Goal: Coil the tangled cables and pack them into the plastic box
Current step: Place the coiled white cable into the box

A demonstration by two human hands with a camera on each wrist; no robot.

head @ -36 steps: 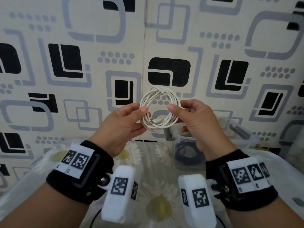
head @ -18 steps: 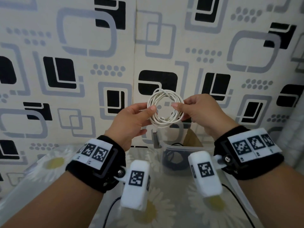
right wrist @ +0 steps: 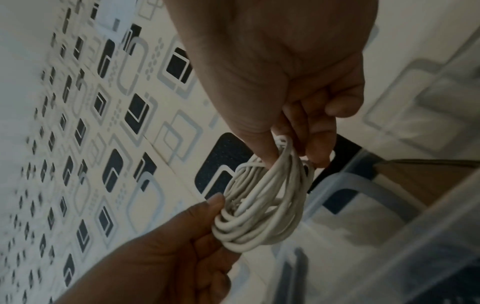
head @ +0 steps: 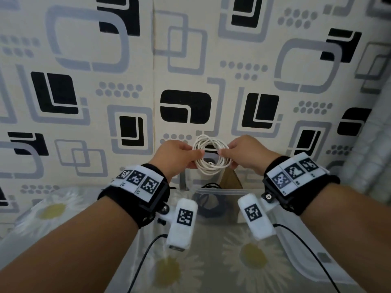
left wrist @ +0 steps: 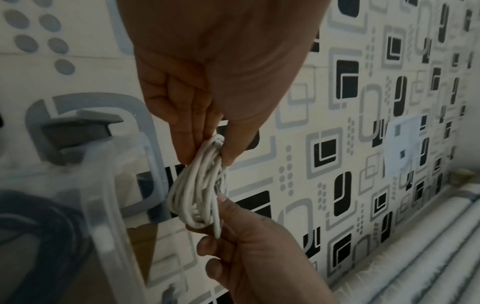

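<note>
A white cable (head: 212,166), wound into a round coil, hangs in the air above the clear plastic box (head: 218,190). My left hand (head: 197,158) pinches the coil's left side between thumb and fingers. My right hand (head: 226,158) pinches its right side the same way. In the left wrist view the coil (left wrist: 200,189) sits beside the box's rim (left wrist: 103,185). The right wrist view shows the coil (right wrist: 262,205) with a plug end tucked in its middle. A black cable (head: 207,206) lies coiled inside the box.
The box stands on a table (head: 211,261) covered with a daisy-print cloth, close to the patterned wall (head: 127,81). A brown cardboard piece (head: 229,179) leans behind the box. Thin black wires (head: 141,263) trail from my wrist cameras across the table.
Both hands have carried the white coil forward and down, from in front of the wall to just above the box opening. The grip on the coil is unchanged.
</note>
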